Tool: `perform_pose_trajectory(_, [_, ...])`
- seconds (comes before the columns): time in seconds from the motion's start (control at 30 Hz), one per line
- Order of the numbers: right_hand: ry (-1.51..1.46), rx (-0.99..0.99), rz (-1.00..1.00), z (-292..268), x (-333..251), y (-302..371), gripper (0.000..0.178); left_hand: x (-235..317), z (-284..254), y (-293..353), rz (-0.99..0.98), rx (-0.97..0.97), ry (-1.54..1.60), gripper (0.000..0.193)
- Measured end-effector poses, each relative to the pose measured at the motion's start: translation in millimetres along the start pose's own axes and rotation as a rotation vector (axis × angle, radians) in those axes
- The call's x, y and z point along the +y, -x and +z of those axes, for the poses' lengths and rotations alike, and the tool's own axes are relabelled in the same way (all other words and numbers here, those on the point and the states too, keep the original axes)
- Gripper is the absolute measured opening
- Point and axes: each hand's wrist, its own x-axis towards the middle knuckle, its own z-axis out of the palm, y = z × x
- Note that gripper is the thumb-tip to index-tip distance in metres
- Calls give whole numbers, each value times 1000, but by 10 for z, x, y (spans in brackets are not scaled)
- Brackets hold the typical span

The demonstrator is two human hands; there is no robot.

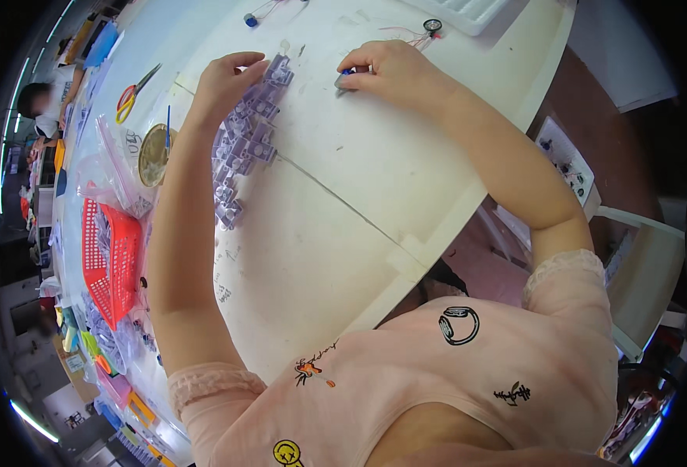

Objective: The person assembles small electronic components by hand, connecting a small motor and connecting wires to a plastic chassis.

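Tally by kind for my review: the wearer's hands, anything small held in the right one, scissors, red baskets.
Hands: 2 (left hand, right hand)
Small blue-and-grey item, right hand: 1
Scissors: 1
Red basket: 1
Total: 5
Translucent purple parts by the left hand overlap too much to count.

Assembly workshop — long white worktable (320, 257), piled plastic parts (242, 146), scissors (134, 93).

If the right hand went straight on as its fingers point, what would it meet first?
The right hand would probably first meet the purplish parts by the left hand, though depth is unclear.
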Motion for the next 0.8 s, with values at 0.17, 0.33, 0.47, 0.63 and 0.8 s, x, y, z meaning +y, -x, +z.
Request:
perform_pose_trajectory(0.17, [72, -40, -48, 11, -17, 67, 25, 56, 311, 67, 291, 150, -502, 52])
perform_pose_trajectory(0.33, [37, -60, -83, -19, -23, 168, 23, 227, 413, 231, 261, 166, -512, 49])
perform_pose_trajectory(0.47, [43, -98, -89, -79, -41, 174, 25, 431, 402, 708, 343, 155, -279, 41])
perform_pose_trajectory(0.63, [-170, -164, -64, -77, -193, 178, 20, 461, 590, 1507, 296, 38, -102, 46])
perform_pose_trajectory(0.8, [-276, -186, -149, -12, -485, 353, 21, 416, 728, 1876, 313, 181, -132, 59])
